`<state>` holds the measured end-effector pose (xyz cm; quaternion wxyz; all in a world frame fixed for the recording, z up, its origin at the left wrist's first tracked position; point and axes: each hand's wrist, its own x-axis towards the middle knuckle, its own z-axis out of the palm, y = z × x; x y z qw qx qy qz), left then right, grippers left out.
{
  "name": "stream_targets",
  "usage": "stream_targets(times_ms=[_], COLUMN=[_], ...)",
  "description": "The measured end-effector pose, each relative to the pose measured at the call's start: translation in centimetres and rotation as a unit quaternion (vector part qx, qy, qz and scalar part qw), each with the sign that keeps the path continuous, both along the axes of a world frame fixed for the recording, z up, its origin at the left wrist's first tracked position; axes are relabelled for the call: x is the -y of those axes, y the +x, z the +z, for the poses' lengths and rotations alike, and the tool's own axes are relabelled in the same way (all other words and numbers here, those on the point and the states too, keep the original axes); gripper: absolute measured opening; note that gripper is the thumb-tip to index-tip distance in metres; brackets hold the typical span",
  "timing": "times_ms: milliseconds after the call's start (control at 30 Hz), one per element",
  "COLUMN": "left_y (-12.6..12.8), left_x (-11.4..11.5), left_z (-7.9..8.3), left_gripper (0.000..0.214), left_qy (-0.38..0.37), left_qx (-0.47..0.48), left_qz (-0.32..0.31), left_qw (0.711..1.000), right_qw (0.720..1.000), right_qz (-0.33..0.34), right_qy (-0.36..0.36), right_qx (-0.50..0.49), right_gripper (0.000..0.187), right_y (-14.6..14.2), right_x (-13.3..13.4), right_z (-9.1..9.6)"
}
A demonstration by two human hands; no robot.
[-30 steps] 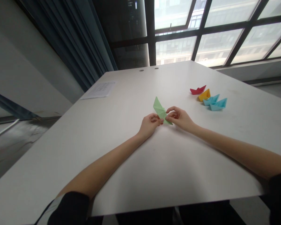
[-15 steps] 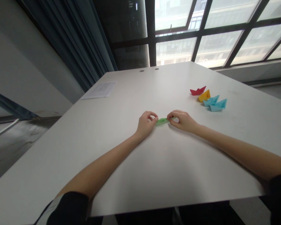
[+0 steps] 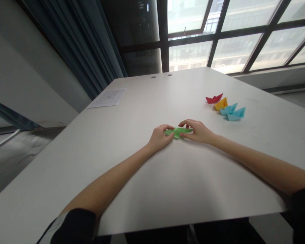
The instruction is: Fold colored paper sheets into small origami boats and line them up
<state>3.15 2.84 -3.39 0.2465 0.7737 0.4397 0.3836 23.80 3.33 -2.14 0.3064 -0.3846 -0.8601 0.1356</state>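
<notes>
A folded green paper piece [image 3: 177, 131] lies low on the white table [image 3: 147, 176], near its middle. My left hand [image 3: 160, 136] pinches its left end with curled fingers. My right hand [image 3: 197, 130] pinches its right end, fingers bent over the paper. Both hands rest on the tabletop. Part of the paper is hidden under my fingers.
A row of folded paper boats stands to the right: a red boat [image 3: 214, 98], a yellow boat [image 3: 221, 103] and two blue boats [image 3: 232, 112]. A printed sheet [image 3: 107, 97] lies at the far left edge. Windows and a dark curtain are behind the table.
The green paper stood up as a tall pointed shape one second ago. My hands pulled its ends apart and flattened it; now it lies spread low on the table.
</notes>
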Motion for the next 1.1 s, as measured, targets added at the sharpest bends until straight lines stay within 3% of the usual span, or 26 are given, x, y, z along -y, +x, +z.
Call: stream_targets(times_ms=[100, 233, 500, 667, 900, 1100], left_y=[0.0, 0.1, 0.2, 0.1, 0.1, 0.2], left_x=[0.0, 0.2, 0.2, 0.2, 0.1, 0.0], left_z=[-0.1, 0.1, 0.2, 0.3, 0.2, 0.3], left_gripper=[0.021, 0.023, 0.024, 0.028, 0.034, 0.036], left_qy=[-0.007, -0.014, -0.029, -0.03, -0.03, -0.037], left_qx=[0.006, 0.002, -0.027, -0.04, -0.06, -0.084], left_qz=[-0.017, -0.038, -0.004, -0.008, -0.001, 0.017], left_qw=[1.0, 0.999, 0.999, 0.999, 0.998, 0.996], right_qw=[0.999, 0.998, 0.995, 0.996, 0.994, 0.988], right_qz=[0.012, 0.029, 0.015, -0.016, -0.001, -0.009], right_qy=[0.021, 0.039, 0.034, 0.025, 0.028, 0.015], right_qx=[0.023, 0.046, 0.094, 0.083, 0.108, 0.155], right_gripper=[0.038, 0.037, 0.026, 0.045, 0.015, 0.011], right_y=[-0.2, -0.7, -0.8, -0.8, -0.9, -1.1], right_x=[0.1, 0.2, 0.1, -0.1, 0.1, 0.3], right_z=[0.2, 0.6, 0.7, 0.2, 0.6, 0.9])
